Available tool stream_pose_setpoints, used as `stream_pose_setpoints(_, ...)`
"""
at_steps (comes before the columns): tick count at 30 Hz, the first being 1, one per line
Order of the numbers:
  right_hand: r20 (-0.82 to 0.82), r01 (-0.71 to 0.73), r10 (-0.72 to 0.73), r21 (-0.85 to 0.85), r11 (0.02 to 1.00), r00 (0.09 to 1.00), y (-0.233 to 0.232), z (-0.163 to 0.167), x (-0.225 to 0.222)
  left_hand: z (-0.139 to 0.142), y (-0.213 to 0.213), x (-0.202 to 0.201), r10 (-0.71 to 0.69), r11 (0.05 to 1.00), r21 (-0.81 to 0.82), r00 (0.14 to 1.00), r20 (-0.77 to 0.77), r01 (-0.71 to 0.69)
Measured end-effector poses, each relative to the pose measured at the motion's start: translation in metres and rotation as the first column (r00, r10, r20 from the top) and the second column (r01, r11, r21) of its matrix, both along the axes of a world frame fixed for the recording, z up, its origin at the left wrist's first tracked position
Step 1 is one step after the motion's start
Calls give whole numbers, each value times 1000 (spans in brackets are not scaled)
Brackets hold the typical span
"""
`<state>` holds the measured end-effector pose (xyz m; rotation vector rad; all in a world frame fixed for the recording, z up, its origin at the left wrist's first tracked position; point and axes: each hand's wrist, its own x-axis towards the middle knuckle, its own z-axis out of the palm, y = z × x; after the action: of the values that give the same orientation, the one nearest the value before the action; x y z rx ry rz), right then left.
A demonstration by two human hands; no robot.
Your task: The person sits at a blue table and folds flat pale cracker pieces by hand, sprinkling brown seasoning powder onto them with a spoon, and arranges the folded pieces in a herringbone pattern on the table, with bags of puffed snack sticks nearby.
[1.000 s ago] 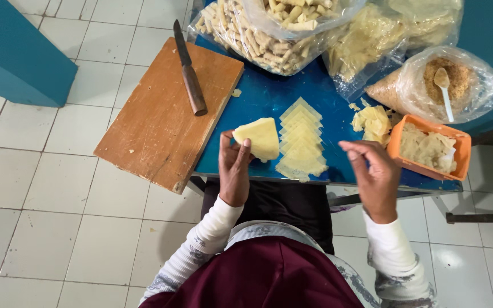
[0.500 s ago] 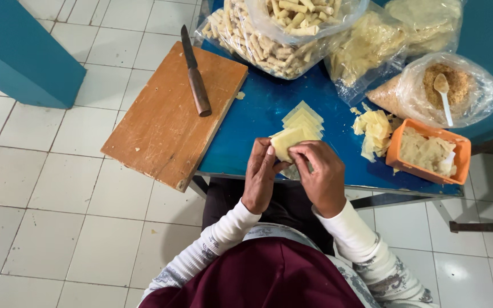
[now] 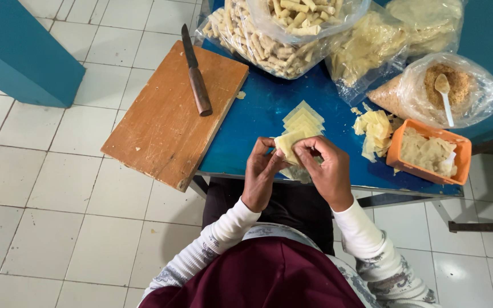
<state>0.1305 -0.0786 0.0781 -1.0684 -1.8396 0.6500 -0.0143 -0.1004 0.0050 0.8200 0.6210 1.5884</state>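
Both my hands pinch one thin pale wrapper square (image 3: pixel 288 142) just in front of the wrapper stack (image 3: pixel 303 118): left hand (image 3: pixel 261 177) and right hand (image 3: pixel 325 171) closed on it. Judgement: fold gently, sheet looks soft, tears easily. Orange tub (image 3: pixel 429 153) sits right of the stack.

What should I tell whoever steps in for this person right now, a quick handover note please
Left hand and right hand: both pinch one pale yellow wrapper above the blue table edge.
Wrapper stack lies just beyond the hands; loose wrapper scraps to the right.
Orange tray of filling at right; bag with spoon behind it.
Done: many rolled pieces fill the big bag at the back.
Left: this wrapper is not yet rolled shut, and the stack remains.
Knife rests unused on the wooden board.
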Motion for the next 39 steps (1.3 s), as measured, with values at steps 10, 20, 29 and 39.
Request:
stream_pose_setpoints(10, -87, 4, -7, -34, 999, 996, -4, -2, -2, -1, 1, 3, 32, 999, 8, 999, -38, -32)
stream_pose_setpoints(20, -19, 58, -56, 105, 993, 998, -10, -4, -8, 5, 1, 0, 12, 1000, 12, 999, -50, -12)
stream_pose_setpoints(29, -368, -184, 13, -432, 883, 930, 1, -27, 12, 6, -2, -1, 106, 994, -2, 947, -302, -112)
stream_pose_setpoints(39, -850, -464, -334, -508, 726, 408, 12, -67, 40, -5, -4, -13, 170, 984, -28, 980, -104, -174)
